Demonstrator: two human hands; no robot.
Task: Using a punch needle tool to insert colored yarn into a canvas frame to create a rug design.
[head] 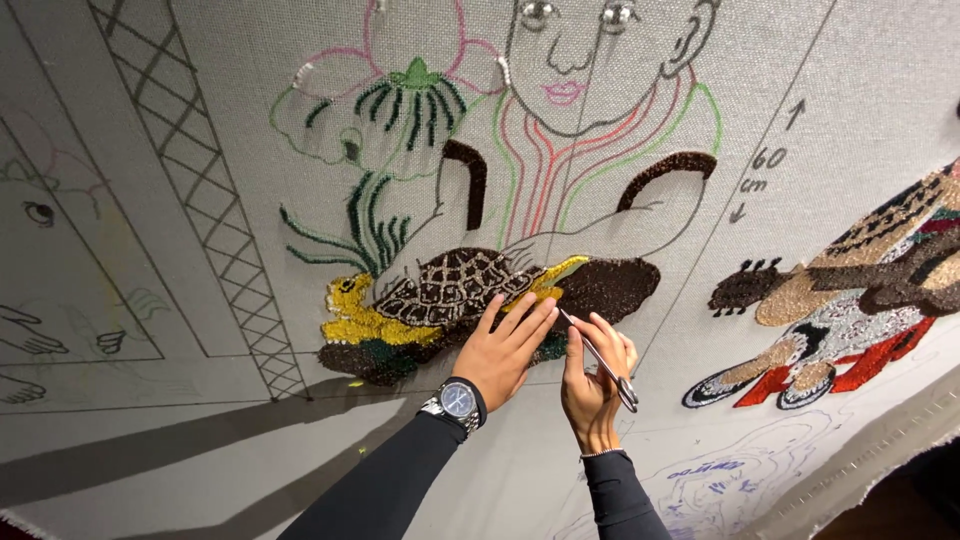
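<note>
Black sleeves run up from the bottom edge to both hands. Wearing a wristwatch (pixel 459 399), the left hand (pixel 505 348) lies flat and open, fingers together, pressed on the grey cloth (pixel 200 430) at the lower edge of the tufted turtle (pixel 452 288). At its three o'clock, just beside it, the right hand (pixel 594 375) is curled closed around small metal scissors (pixel 600 360), whose tips point toward eleven o'clock and touch the dark brown pile (pixel 610 285) next to the left fingertips. Farther out at three o'clock sits a red, white and tan tufted patch (pixel 840 300).
</note>
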